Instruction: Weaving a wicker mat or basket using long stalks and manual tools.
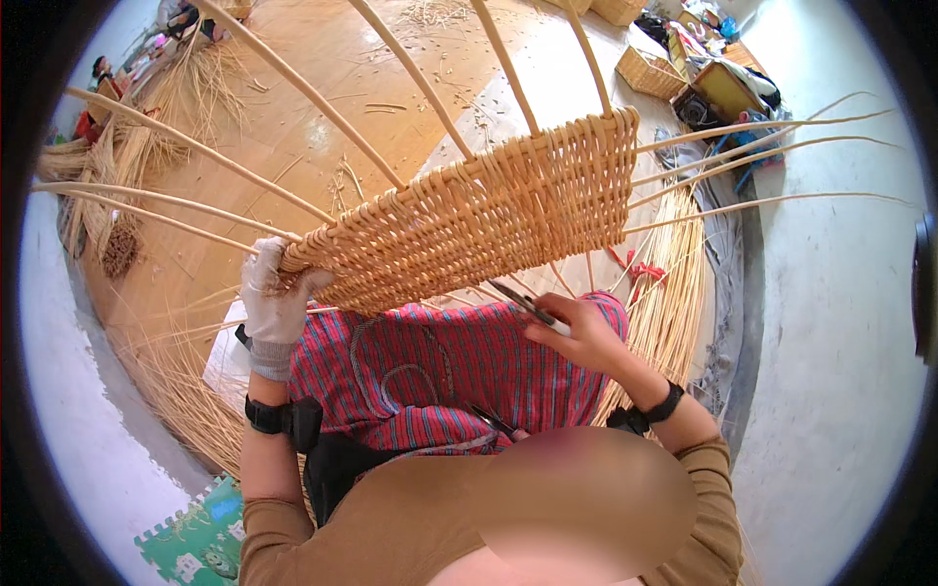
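A woven wicker panel (479, 210) of tan strands slants above my lap, its right end higher than its left. Long bare stakes stick out from its far edge and both ends. My left hand (276, 298), in a white glove, is closed around the panel's left end. Bare, my right hand (581, 332) grips white-handled pruning shears (532, 308), their dark tip just below the panel's near edge. The fingers partly hide the handles. A red and blue striped cloth (459, 356) covers my lap, and a dark-bladed tool (489, 418) lies on it.
Long loose canes (674, 303) lie in a bundle to my right, with a red tie (645, 272) near them. More strands (195, 400) spread at my left. A wicker basket (650, 73) and clutter stand at the far right. White walls (831, 322) flank both sides.
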The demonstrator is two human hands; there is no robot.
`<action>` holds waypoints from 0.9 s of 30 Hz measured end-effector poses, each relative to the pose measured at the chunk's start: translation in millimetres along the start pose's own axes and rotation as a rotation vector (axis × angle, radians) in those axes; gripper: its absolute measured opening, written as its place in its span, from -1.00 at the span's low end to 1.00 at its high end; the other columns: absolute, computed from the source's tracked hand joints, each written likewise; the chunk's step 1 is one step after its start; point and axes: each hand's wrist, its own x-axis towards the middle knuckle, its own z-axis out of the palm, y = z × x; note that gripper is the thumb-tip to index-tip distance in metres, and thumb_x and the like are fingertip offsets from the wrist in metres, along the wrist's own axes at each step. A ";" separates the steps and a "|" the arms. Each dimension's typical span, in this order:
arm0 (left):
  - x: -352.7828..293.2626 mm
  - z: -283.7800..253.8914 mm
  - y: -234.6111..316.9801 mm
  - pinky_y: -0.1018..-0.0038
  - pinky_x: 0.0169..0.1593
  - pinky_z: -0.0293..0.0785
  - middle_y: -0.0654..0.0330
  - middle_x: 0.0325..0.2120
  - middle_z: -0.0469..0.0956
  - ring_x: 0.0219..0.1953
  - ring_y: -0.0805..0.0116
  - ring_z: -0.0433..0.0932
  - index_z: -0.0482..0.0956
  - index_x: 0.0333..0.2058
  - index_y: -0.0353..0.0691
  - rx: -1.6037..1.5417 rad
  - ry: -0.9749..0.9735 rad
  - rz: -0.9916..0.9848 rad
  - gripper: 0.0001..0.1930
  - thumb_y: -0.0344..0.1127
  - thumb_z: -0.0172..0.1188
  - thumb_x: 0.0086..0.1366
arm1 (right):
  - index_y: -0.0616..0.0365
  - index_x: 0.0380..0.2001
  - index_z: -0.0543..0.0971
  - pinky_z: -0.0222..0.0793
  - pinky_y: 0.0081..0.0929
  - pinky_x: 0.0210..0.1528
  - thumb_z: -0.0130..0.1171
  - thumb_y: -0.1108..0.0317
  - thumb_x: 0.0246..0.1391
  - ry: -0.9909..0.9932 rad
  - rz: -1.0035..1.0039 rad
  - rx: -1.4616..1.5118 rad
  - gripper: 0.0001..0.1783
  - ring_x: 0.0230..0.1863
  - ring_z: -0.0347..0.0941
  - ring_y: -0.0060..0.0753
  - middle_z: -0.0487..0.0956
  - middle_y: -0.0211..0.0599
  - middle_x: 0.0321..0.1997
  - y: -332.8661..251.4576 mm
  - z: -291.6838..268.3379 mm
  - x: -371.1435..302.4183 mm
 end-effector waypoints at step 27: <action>-10.5 3.9 14.3 0.21 0.07 0.43 0.06 -0.15 0.55 -0.03 0.02 0.49 0.53 0.04 -0.23 0.249 0.149 0.135 -0.43 -0.64 0.38 -0.01 | 0.26 -0.02 0.63 0.48 -0.46 -0.12 0.19 0.43 0.32 1.065 0.083 0.175 -0.78 -0.21 0.58 -0.45 0.67 -0.26 -0.22 225.0 93.4 -111.6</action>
